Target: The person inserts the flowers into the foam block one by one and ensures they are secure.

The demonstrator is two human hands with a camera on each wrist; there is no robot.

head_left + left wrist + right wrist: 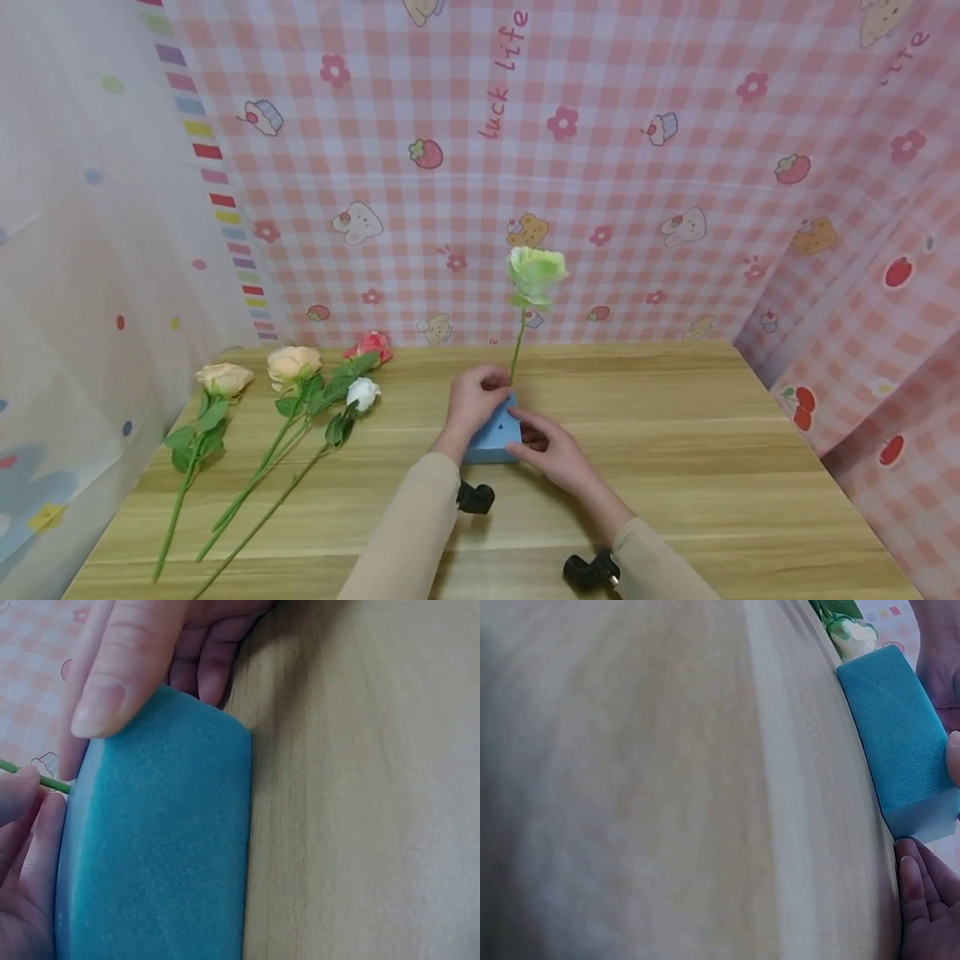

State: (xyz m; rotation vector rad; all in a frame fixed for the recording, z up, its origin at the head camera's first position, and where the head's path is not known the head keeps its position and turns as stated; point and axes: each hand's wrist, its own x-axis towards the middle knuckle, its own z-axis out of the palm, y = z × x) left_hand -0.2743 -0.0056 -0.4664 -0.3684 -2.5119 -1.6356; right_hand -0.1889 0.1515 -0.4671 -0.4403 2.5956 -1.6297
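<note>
A light green rose [536, 275] stands upright on its thin green stem at the back of a blue foam block [491, 446]. My left hand [474, 404] is at the block's far left side and pinches the stem [54, 783] low down, close to the foam. From the right, my right hand [553, 450] grips the block, with its thumb [112, 690] lying on the edge in the left wrist view. A small dark hole [501, 426] shows in the block's top. The stem's lower end is hidden. In the right wrist view the block [896, 735] rests on the table between both hands.
On the left of the wooden table [675, 467] lie several loose flowers: two peach roses [225, 379], a pink-red one [373, 346] and a white one [363, 394]. Their stems point toward the front. A pink checked curtain [637, 175] hangs behind the table.
</note>
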